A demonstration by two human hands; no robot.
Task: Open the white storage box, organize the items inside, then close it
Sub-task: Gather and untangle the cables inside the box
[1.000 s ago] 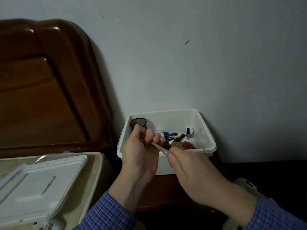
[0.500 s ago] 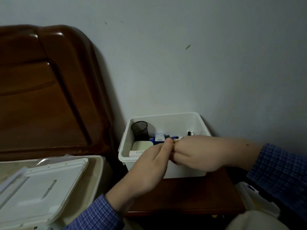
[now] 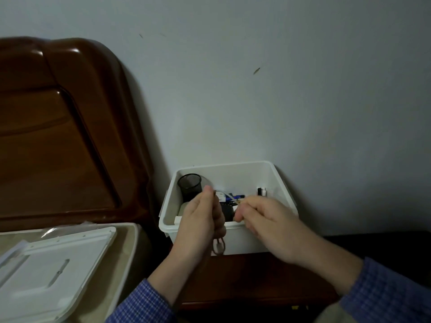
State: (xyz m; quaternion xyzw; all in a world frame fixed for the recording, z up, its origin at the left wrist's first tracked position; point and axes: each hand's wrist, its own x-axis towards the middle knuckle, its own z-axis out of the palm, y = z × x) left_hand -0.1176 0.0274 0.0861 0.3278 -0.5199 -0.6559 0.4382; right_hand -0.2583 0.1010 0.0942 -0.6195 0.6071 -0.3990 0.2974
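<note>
- The white storage box (image 3: 254, 238) is seen open on a dark wooden tabletop (image 3: 245, 276), set against the pale wall (image 3: 256, 101).
- The box's lid (image 3: 53, 264) is laid flat well to the left, on a beige surface beside the box.
- A thin cord (image 3: 218, 247) is gripped in the left hand (image 3: 200, 227), with fingers curled round it; a loop of the cord is seen hanging below the fist, in front of the box's near wall.
- The other end of the cord is pinched by the right hand (image 3: 268, 224), whose fingers are bent together over the box's front rim; the strand between the two hands is blurred.
- Much of the box's inside is blocked from view by both hands.
- A black mesh pen cup (image 3: 189, 186) is seen upright in the box's back left corner.
- A small white and black object (image 3: 261, 191) is found near the back right corner; what it is cannot be told.
- Blue items (image 3: 235, 197) and a dark rounded object (image 3: 227, 212) are glimpsed between the hands, too small to identify.
- A glossy brown wooden headboard (image 3: 58, 136) is seen to the left, behind the lid.
- Blue checked sleeves (image 3: 144, 304) are worn on both arms.
</note>
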